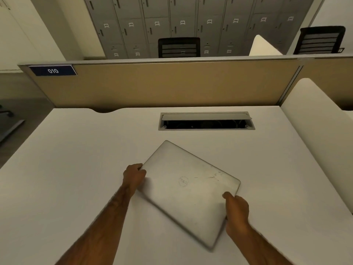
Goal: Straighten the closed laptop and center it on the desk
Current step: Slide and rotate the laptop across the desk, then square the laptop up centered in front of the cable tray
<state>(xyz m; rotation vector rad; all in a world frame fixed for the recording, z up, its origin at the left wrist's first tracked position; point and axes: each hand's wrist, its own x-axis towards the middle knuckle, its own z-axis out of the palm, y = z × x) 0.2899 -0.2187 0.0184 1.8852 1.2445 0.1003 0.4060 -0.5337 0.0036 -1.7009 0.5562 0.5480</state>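
Observation:
A closed silver laptop [188,190] lies skewed on the white desk [76,169], turned so one corner points away from me and another points at the desk's near edge. Its near edge looks blurred. My left hand [133,176] grips the laptop's left edge, thumb on the lid. My right hand [236,213] grips its right edge near the right corner, thumb on top.
An open cable hatch [206,121] with a raised flap is set into the desk just beyond the laptop. A tan partition [162,85] labelled 010 closes the desk's far side. A white divider [315,121] borders the right side. Chairs and grey lockers stand behind.

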